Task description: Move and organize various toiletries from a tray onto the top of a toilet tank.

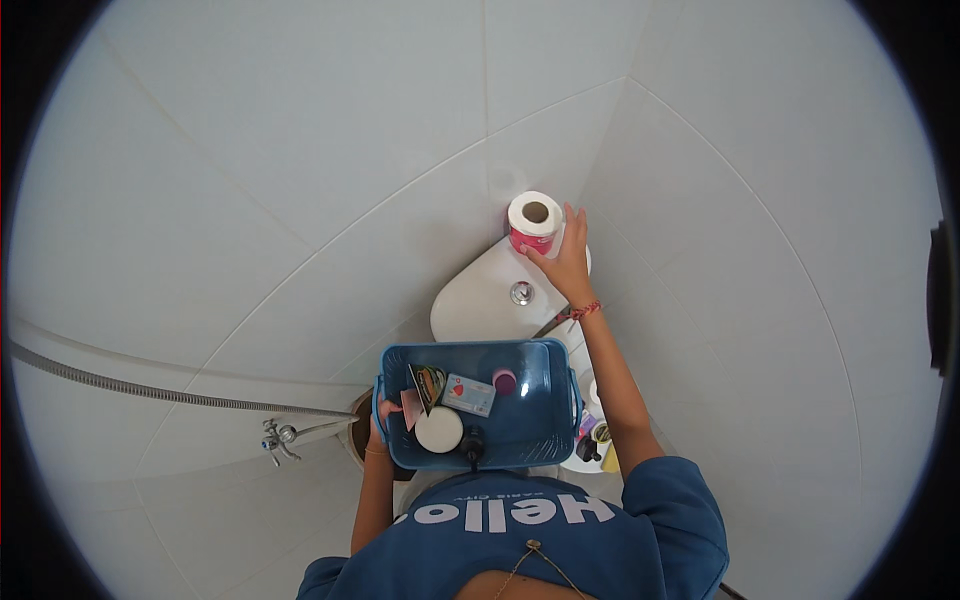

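A toilet paper roll [535, 225] with a pink wrapper stands upright near the back corner of the white toilet tank lid [472, 300]. My right hand [566, 259] curves around its right side. The thumb lies by the wrapper's front and the fingers stretch along the right; how firmly they press cannot be told. My left hand [382, 416] grips the left side of a blue plastic basket [536, 442], partly hidden by its rim. Inside the basket are a white round lid [439, 430], a light blue box [469, 395], a dark triangular pack [428, 386], a purple-capped container [504, 381] and a black pump top [472, 444].
A chrome flush button [523, 293] sits in the tank lid. Right of the basket, a white surface [592, 465] holds several small toiletries, partly covered by my right arm. A metal shower hose [187, 395] and a chrome tap [281, 439] are at left. Tiled walls [675, 225] meet behind the tank.
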Demonstrator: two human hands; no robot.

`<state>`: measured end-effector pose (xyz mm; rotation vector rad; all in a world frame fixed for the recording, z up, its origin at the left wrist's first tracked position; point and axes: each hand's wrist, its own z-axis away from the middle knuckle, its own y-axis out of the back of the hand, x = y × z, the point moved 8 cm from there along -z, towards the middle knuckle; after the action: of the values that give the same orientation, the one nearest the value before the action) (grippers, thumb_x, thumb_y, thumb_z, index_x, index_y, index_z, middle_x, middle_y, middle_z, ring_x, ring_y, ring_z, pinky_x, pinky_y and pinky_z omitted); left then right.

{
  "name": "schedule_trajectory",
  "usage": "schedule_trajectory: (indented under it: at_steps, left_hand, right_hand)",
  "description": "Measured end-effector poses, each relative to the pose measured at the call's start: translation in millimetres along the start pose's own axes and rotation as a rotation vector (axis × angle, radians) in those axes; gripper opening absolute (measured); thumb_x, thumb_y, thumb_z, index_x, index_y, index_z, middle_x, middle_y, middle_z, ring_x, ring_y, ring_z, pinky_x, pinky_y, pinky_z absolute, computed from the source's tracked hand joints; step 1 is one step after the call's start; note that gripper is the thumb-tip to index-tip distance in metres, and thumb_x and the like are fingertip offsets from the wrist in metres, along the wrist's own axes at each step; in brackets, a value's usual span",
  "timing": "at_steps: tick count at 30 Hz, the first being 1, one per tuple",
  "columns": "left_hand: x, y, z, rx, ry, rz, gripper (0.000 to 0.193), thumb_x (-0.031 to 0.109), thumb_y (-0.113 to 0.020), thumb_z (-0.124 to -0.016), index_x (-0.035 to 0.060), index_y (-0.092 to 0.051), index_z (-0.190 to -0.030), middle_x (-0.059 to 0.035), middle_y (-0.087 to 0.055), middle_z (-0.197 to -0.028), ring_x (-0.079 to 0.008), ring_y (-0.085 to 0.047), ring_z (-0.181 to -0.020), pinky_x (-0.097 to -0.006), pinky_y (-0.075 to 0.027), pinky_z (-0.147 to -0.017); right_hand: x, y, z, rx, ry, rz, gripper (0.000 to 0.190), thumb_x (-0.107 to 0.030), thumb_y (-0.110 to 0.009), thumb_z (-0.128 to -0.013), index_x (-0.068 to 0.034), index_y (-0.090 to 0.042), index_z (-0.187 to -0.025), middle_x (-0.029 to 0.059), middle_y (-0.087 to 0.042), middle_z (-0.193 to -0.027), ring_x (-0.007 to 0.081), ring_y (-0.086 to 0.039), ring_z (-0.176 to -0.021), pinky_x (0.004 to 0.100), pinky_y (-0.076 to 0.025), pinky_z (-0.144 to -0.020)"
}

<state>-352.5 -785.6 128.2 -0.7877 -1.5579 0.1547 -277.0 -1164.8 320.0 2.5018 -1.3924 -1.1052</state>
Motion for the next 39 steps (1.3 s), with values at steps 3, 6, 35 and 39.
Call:
schedule_trajectory:
  at_steps: [3,6,35,39]
  left_hand:
    - [-11,23,1,-0.103,-0.078,-0.102,0.031,0.000,-0.042,-0.075,-0.0041,-0.046,-0.105,-0.0120,-0.050,-0.108,-0.0221,-0.052,-0.094,-0.0315,-0.042,-0.086]
    - [-4,34,0,0.051,-0.189,-0.548,0.009,0.005,-0.044,-0.076,-0.0016,-0.050,-0.074,-0.0096,-0.045,-0.111,-0.0193,-0.047,-0.098,-0.0276,-0.035,-0.087]
    - [-8,-13,-8,0.295,0.106,0.058,0.023,0.009,-0.046,-0.068,0.0013,-0.052,-0.089,-0.0103,-0.053,-0.082,-0.0185,-0.055,-0.073,-0.0286,-0.048,-0.066]
    - [-13,-17,-7,0.367,0.181,0.045,0.025,0.010,-0.046,-0.068,0.0016,-0.051,-0.091,-0.0080,-0.051,-0.080,-0.0176,-0.053,-0.071,-0.0275,-0.048,-0.064]
  right_hand:
    - [-21,20,15,-0.056,-0.073,-0.098,0.082,-0.030,-0.072,-0.064,-0.002,-0.027,-0.127,0.0286,-0.021,-0.129,0.0390,-0.026,-0.121,0.0422,-0.028,-0.097]
    - [-46,43,40,-0.084,-0.138,-0.252,0.055,-0.022,-0.067,-0.069,-0.006,-0.044,-0.116,0.0235,-0.037,-0.122,0.0356,-0.035,-0.116,0.0398,-0.032,-0.094]
    - [-162,-101,167,-0.760,0.177,-0.423,0.070,-0.013,-0.073,-0.055,0.001,-0.043,-0.116,0.0178,-0.052,-0.106,0.0268,-0.055,-0.088,0.0303,-0.047,-0.072]
    - [-145,-96,167,-0.749,-0.016,-0.402,0.070,-0.016,-0.074,-0.055,0.003,-0.044,-0.115,0.0192,-0.056,-0.101,0.0295,-0.057,-0.085,0.0338,-0.047,-0.075]
